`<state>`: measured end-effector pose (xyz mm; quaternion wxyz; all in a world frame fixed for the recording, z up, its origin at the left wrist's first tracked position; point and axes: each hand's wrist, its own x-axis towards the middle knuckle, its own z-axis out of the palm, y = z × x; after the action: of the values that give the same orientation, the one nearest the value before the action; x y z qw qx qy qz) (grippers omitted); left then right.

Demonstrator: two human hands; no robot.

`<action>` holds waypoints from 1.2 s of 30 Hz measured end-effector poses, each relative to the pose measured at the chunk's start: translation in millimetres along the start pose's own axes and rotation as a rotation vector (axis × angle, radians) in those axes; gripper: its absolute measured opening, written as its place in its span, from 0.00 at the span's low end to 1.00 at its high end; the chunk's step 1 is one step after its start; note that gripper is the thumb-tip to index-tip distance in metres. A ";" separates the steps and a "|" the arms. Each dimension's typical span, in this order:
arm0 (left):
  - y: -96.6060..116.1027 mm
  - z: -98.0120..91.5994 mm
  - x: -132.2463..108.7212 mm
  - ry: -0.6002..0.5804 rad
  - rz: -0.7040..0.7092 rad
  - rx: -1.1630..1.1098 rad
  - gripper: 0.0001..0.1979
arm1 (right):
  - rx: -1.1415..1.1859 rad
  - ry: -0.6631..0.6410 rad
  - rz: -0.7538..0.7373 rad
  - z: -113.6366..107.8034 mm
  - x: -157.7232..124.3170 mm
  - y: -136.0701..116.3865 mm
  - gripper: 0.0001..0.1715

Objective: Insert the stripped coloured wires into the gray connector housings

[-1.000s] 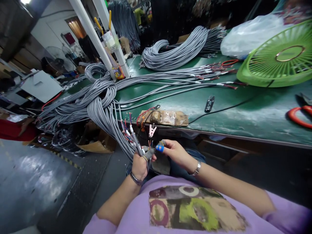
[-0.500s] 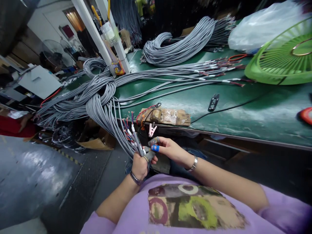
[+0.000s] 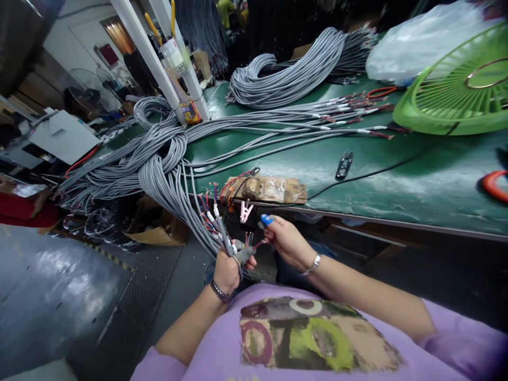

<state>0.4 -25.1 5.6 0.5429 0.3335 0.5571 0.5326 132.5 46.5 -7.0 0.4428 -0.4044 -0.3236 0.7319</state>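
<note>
My left hand [image 3: 230,269] is closed round several grey cables [image 3: 226,235], with a grey cover on its thumb. White sleeves and thin coloured wires show at the cable ends. Another fan of stripped wires [image 3: 249,239] sticks up past the left thumb. Just right of these wires, my right hand [image 3: 283,238] is pinched, with blue tape round its thumb. One reddish wire reaches close to its lower fingers; whether they touch it, and what the fingertips hold, I cannot make out. Beyond the hands, a pink clip [image 3: 245,211] hangs at the bench edge.
A taped wooden block [image 3: 278,189] lies on the green bench [image 3: 246,153]. Black thread snips [image 3: 344,165] and a green fan [image 3: 456,95] are on the right. Grey cable coils [image 3: 286,79] lie behind. A white post [image 3: 151,53] stands at the back left. A person's red sleeve shows far left.
My right hand has moved right and slightly up, away from the left thumb, uncovering the fan of coloured wires. My left hand keeps its grip on the cables. The view has shifted slightly.
</note>
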 end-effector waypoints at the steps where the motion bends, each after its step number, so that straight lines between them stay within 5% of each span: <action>1: -0.3 -0.9 -0.3 0.007 -0.002 -0.010 0.15 | 0.047 -0.039 0.035 -2.6 -0.8 -1.5 0.22; 5: -2.1 -3.3 0.4 0.016 -0.002 -0.025 0.17 | 0.042 -0.333 0.164 -2.3 -12.8 -5.9 0.22; 9: -4.0 -3.1 0.2 -0.004 0.007 -0.009 0.17 | -0.051 -0.511 0.117 10.5 -20.9 -7.4 0.19; 16: -7.2 -5.5 -1.6 -0.006 0.021 0.041 0.16 | -0.165 -0.458 -0.013 17.9 -17.3 -2.5 0.18; 23: -9.8 -11.2 4.4 -0.144 -0.069 0.148 0.13 | -0.204 -0.509 0.020 18.9 -19.1 -1.1 0.18; 30: -12.0 -6.2 3.4 0.019 0.022 -0.026 0.15 | -0.100 -0.445 -0.007 20.4 -13.6 5.3 0.19; 36: -13.7 -5.5 4.6 0.049 0.052 -0.066 0.15 | -0.002 -0.455 0.027 23.0 -13.0 12.0 0.20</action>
<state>-3.0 -24.9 -9.4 0.5259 0.3165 0.5435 0.5726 111.3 27.2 -2.4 0.3480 -0.2337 -0.4106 0.8097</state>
